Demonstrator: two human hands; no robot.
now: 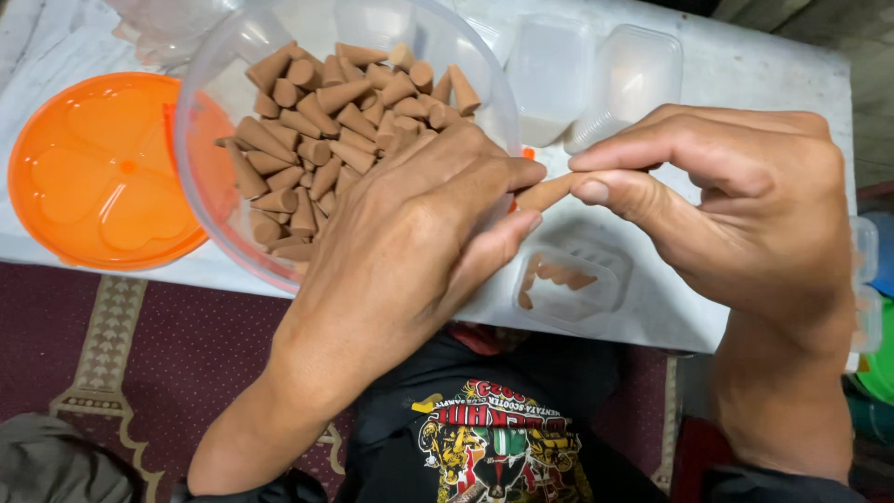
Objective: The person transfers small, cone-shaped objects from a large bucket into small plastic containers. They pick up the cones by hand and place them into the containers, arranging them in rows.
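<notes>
A brown cone [545,193] is pinched between the fingertips of both hands above the white table [745,74]. My left hand [424,233] grips its wide end and rests against the rim of a clear round bowl [200,177] holding several brown cones [326,130]. My right hand [736,205] holds the cone's narrow end with thumb and forefinger. Below the hands lies a small clear plastic box [570,289] with a few cones inside.
An orange round lid [93,177] lies at the left on the table. Empty clear boxes [596,70] are stacked at the back. More containers [866,279] stand at the right edge. A patterned dark red carpet [186,363] lies below.
</notes>
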